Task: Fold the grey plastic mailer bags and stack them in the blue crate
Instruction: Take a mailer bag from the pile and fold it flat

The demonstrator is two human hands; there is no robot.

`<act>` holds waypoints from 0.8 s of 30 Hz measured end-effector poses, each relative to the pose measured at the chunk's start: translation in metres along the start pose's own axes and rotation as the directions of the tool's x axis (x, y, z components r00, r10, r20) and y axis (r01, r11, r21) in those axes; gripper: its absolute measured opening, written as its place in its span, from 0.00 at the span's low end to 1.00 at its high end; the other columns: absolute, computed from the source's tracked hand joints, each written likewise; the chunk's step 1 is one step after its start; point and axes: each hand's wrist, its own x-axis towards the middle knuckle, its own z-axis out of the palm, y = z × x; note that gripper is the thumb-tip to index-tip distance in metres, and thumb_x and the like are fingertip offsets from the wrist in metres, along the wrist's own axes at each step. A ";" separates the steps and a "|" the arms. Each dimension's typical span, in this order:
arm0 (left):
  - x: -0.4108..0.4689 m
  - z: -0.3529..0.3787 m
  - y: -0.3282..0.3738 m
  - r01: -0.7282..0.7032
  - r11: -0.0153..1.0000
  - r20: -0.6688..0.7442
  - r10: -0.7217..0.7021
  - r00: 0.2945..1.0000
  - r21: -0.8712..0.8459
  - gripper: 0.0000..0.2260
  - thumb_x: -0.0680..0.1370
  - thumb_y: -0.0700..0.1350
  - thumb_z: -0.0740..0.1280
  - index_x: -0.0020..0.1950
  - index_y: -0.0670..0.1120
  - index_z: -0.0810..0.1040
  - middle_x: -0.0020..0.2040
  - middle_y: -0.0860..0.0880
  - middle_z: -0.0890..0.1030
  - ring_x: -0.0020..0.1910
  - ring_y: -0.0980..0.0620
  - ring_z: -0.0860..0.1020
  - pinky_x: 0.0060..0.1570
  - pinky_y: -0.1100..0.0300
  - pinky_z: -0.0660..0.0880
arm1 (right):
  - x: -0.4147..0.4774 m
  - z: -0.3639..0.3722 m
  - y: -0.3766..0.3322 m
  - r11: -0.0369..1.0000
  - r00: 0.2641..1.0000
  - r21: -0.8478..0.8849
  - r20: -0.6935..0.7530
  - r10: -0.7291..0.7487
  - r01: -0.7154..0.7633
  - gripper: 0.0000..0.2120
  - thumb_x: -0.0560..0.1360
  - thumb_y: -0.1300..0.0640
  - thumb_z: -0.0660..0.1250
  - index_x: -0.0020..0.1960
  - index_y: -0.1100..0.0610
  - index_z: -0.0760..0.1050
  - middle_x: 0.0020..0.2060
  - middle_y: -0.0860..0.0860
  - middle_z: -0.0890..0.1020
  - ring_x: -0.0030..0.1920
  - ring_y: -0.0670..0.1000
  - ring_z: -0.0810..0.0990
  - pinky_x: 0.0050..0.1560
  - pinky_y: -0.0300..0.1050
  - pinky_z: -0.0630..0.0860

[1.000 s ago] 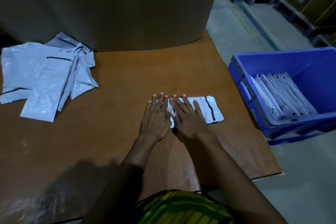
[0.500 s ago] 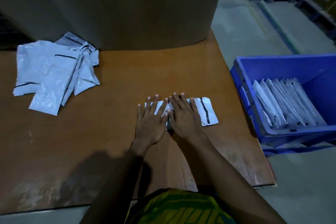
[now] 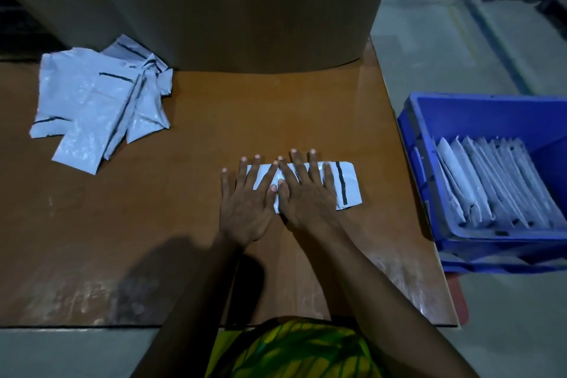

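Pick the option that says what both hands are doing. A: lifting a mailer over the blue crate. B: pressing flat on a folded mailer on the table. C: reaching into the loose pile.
B: the left hand and right hand lie flat, fingers straight, on the folded mailer on the table.

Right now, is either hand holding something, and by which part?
Nothing is gripped. Left hand and right hand press flat on the folded mailer bag, covering its left and middle.

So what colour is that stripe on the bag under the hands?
Black: the stripe crosses a pale grey bag, seen in the head view.
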 end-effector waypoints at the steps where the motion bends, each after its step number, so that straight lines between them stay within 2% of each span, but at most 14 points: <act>1: 0.001 -0.002 0.001 -0.003 1.000 -0.013 0.003 1.000 0.016 0.24 0.86 0.55 0.47 0.84 0.56 0.57 0.84 0.47 0.58 0.83 0.42 0.51 0.79 0.35 0.46 | 0.001 -0.002 0.001 1.000 1.000 0.027 0.022 -0.009 0.008 0.26 0.86 0.45 0.45 0.84 0.43 0.49 0.84 0.46 0.45 0.82 0.53 0.35 0.79 0.56 0.32; 3: 0.005 -0.006 0.007 -0.004 1.000 -0.025 0.005 1.000 0.031 0.25 0.85 0.54 0.46 0.83 0.53 0.61 0.83 0.46 0.59 0.83 0.42 0.51 0.78 0.34 0.46 | 0.002 -0.009 0.007 0.998 0.999 0.063 0.031 -0.027 0.025 0.26 0.86 0.45 0.44 0.84 0.45 0.49 0.84 0.46 0.46 0.83 0.52 0.37 0.79 0.55 0.33; 5: 0.008 -0.009 0.017 -0.022 1.000 -0.052 0.023 0.998 0.017 0.26 0.85 0.53 0.45 0.83 0.51 0.60 0.84 0.46 0.57 0.84 0.42 0.49 0.79 0.35 0.47 | -0.001 -0.015 0.018 0.997 0.998 0.072 -0.055 -0.030 0.034 0.27 0.86 0.46 0.45 0.84 0.50 0.54 0.84 0.48 0.52 0.84 0.52 0.43 0.81 0.56 0.39; 7: 0.009 -0.005 0.028 -0.046 0.999 -0.073 0.045 0.996 -0.011 0.25 0.87 0.54 0.46 0.84 0.51 0.57 0.84 0.48 0.54 0.84 0.44 0.47 0.79 0.37 0.47 | -0.009 -0.017 0.033 0.992 0.991 0.112 -0.125 -0.038 0.052 0.27 0.86 0.45 0.48 0.84 0.52 0.57 0.83 0.50 0.54 0.84 0.52 0.45 0.82 0.56 0.43; 10: 0.004 0.006 0.036 -0.074 0.997 -0.092 0.072 0.993 -0.018 0.24 0.88 0.56 0.48 0.85 0.54 0.53 0.85 0.50 0.51 0.84 0.45 0.45 0.80 0.38 0.47 | -0.023 -0.014 0.050 0.980 0.993 0.186 -0.109 -0.051 0.071 0.26 0.86 0.42 0.49 0.84 0.46 0.55 0.84 0.48 0.53 0.84 0.51 0.44 0.82 0.54 0.46; 13: 0.000 0.013 0.036 -0.091 0.996 -0.118 0.092 0.989 0.010 0.24 0.87 0.55 0.50 0.84 0.55 0.56 0.85 0.49 0.53 0.84 0.42 0.47 0.78 0.34 0.49 | -0.030 -0.008 0.053 0.993 0.988 0.101 -0.150 -0.041 0.056 0.25 0.86 0.40 0.48 0.82 0.43 0.58 0.83 0.47 0.56 0.84 0.52 0.46 0.82 0.55 0.49; 16: 0.002 0.015 0.036 -0.070 0.998 -0.133 0.070 0.989 0.003 0.23 0.87 0.56 0.50 0.83 0.56 0.59 0.84 0.50 0.57 0.83 0.42 0.50 0.78 0.33 0.50 | -0.028 -0.006 0.053 0.995 0.991 0.095 -0.135 -0.017 0.030 0.25 0.86 0.39 0.47 0.82 0.41 0.59 0.82 0.45 0.58 0.84 0.51 0.47 0.81 0.56 0.50; 19: 0.005 0.017 0.035 -0.069 0.998 -0.148 0.068 0.987 -0.006 0.23 0.87 0.57 0.50 0.82 0.56 0.61 0.83 0.50 0.59 0.83 0.42 0.52 0.78 0.34 0.52 | -0.024 -0.004 0.052 0.996 0.996 0.088 -0.088 0.011 -0.004 0.26 0.85 0.38 0.48 0.82 0.40 0.58 0.83 0.45 0.57 0.84 0.52 0.47 0.81 0.56 0.49; 24: 0.009 0.013 0.036 -0.055 0.998 -0.068 0.055 0.996 0.008 0.23 0.88 0.58 0.45 0.83 0.57 0.59 0.84 0.51 0.57 0.83 0.41 0.51 0.78 0.34 0.52 | -0.021 -0.006 0.047 0.997 0.997 0.067 -0.061 0.043 -0.039 0.26 0.85 0.38 0.49 0.83 0.40 0.55 0.83 0.45 0.55 0.84 0.53 0.44 0.81 0.56 0.46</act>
